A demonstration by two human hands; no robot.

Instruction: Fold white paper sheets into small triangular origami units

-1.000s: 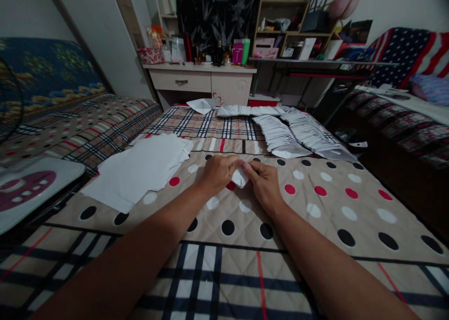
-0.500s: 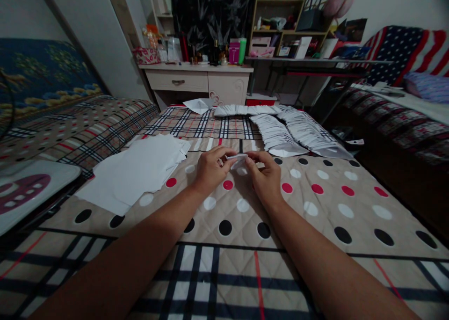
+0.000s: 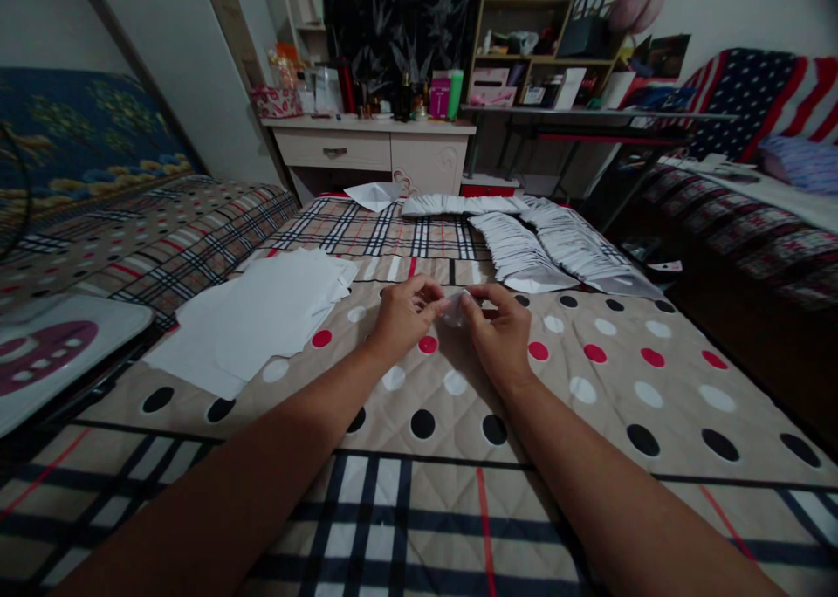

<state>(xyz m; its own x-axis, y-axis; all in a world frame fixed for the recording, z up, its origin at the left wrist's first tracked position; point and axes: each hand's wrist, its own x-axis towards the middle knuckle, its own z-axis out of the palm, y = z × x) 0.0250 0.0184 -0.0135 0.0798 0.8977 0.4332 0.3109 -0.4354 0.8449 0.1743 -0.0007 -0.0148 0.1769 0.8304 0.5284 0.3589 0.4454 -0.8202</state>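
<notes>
Head view: small piece of folded white paper (image 3: 455, 312) between the two hands, near the middle of a spotted and checked bedspread (image 3: 458, 510). Right hand (image 3: 501, 326) pinches the paper's right side, thumb and forefinger drawn together on it, other fingers curled. Left hand (image 3: 402, 313) has its thumb at the paper's left edge, fingers bent above; cannot tell whether they close on it, detail too small. Left of the hands, a loose pile of white sheets (image 3: 262, 313), corners uneven. Beyond and to the right, tightly layered rows of folded paper (image 3: 520, 246). One creased white sheet (image 3: 373, 195) near the far edge, before a pale dresser (image 3: 357, 150)
</notes>
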